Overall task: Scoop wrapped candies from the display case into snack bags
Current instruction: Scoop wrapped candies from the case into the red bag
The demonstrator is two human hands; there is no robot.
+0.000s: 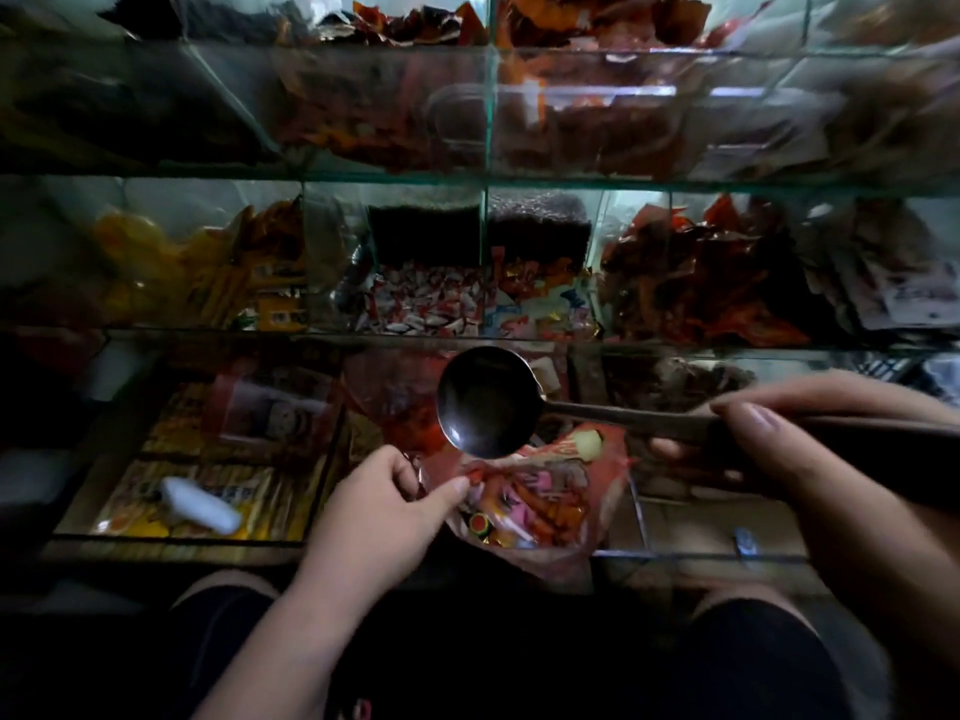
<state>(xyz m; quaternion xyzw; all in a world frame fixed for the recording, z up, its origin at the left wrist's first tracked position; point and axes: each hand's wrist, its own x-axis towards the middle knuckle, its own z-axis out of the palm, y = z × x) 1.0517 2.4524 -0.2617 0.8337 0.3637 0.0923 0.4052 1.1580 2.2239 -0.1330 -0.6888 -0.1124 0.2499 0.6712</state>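
My right hand grips the long handle of a dark metal ladle. Its round bowl looks empty and hangs just above the mouth of a reddish see-through snack bag. My left hand pinches the bag's left rim and holds it open. Several wrapped candies in pink, orange and green lie inside the bag. Behind the ladle stands the glass display case, with red-and-white wrapped candies in its middle compartment and mixed colourful candies in the one to its right.
The case's other glass compartments hold orange packets at left and red wrappers at right. A lower bin at left holds yellow packets and a white scoop. My knees show at the bottom edge.
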